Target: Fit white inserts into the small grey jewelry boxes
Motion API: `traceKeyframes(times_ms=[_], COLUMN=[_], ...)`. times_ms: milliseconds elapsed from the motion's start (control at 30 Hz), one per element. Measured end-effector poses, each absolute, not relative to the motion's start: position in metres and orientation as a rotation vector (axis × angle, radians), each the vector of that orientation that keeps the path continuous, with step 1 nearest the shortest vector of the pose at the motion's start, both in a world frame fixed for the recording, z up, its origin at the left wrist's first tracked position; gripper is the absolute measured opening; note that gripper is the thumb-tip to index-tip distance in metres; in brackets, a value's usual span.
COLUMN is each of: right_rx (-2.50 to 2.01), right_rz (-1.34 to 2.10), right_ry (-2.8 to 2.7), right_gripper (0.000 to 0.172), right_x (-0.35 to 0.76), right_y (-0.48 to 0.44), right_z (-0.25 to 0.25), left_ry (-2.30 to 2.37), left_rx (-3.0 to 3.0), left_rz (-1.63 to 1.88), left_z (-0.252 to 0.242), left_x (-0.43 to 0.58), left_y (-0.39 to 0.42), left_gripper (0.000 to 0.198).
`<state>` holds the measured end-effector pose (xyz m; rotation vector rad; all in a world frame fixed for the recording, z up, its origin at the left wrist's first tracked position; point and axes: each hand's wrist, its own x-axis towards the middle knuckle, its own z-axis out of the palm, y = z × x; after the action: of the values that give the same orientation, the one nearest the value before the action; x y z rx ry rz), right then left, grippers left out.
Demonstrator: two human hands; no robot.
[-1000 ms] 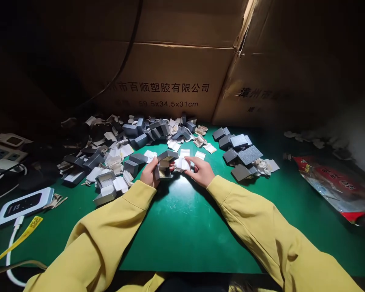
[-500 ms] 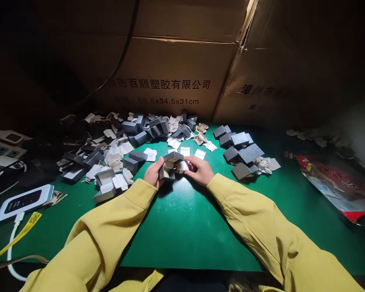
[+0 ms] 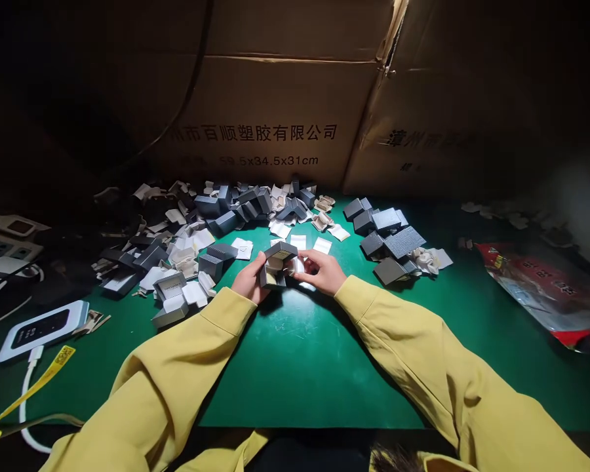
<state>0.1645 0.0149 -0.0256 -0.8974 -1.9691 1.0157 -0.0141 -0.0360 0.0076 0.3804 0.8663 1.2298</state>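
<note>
1. The open, dark grey, rectangular hinged box [image 3: 276, 263] is gripped in the left hand [image 3: 248, 282], above the green table [image 3: 314, 367], its lid tilted up.
2. The right hand [image 3: 327, 272], at the box's right, pinches a small white folded piece [image 3: 295, 265] between thumb and fingers.
3. A second ago a gap showed between the two hands' items; now the white folded piece sits close against the box's right side. Whether it is partly inside, I cannot tell.
4. The box's interior shows pale lining, with a yellowish patch in its base.
5. Left of the box, another open grey box [image 3: 170, 317] stands with its lid up, dark lettering on the lid's pale lining and a whitish insert within.
6. Right of the box, a cluster of dark grey boxes [image 3: 406, 242] lies beside crumpled off-white pieces [image 3: 426, 261].
7. Farther right of the box lies a clear-and-red plastic bag [image 3: 545, 288]; its contents are unclear.
8. Behind the box stands a large brown cardboard carton [image 3: 275, 92], printed with dark characters.
</note>
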Motion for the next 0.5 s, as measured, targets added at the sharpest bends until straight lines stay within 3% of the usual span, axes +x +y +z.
traceKeyframes(times_ms=[233,500], right_rx=[-0.946,-0.865], right_rz=[1.495,1.703], right_ry=[-1.478,-1.061], right_gripper=[0.048,0.052], right_x=[0.16,0.158], right_y=[0.021,0.023], right_z=[-0.026,-0.026], left_ry=[0.85,1.055], left_rx=[0.528,0.955], left_rz=[1.322,1.237], left_z=[-0.002,-0.023], left_x=[-0.02,-0.026], left_y=[-0.035,-0.03], left_gripper=[0.043,0.091])
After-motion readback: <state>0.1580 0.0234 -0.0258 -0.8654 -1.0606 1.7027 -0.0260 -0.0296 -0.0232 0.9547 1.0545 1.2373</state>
